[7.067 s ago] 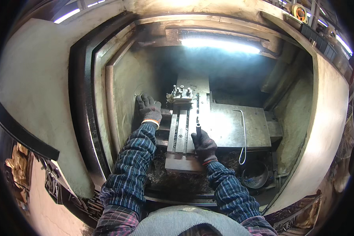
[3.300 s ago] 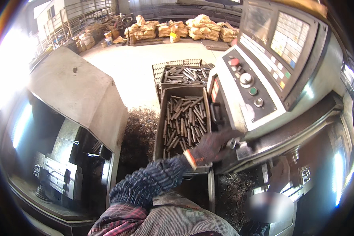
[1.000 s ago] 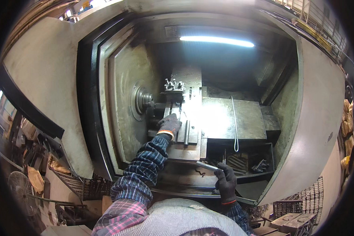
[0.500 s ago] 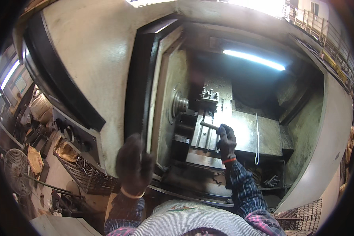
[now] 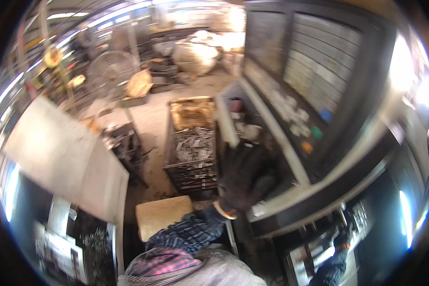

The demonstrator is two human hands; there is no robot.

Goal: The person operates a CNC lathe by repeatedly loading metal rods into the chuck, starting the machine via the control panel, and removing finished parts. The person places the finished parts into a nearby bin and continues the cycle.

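My left hand (image 5: 248, 176), in a dark knit glove, is raised at the centre in front of the machine's control panel (image 5: 288, 107). Its fingers look stretched out and its thumb stands apart; nothing shows in it. Far to the right, my right hand (image 5: 342, 237), also gloved, reaches inside the machine beside bright metal parts (image 5: 360, 217). Motion blur and small size hide its fingers there, and whether it holds the rod seen earlier cannot be made out. The machine's pale front edge (image 5: 314, 195) lies between my two hands.
A mesh crate (image 5: 188, 177) of metal pieces stands on the floor ahead. Nearer is a tan stool-like square board (image 5: 163, 215). Another pale machine (image 5: 62, 148) stands at the left, with a round fan (image 5: 110, 71) and a large wrapped bundle (image 5: 195, 56) further back.
The view has swung left, away from the machine's inside. My left hand now reaches toward the control panel. My right hand, which held a short rod over the slide, now shows at the lower right.
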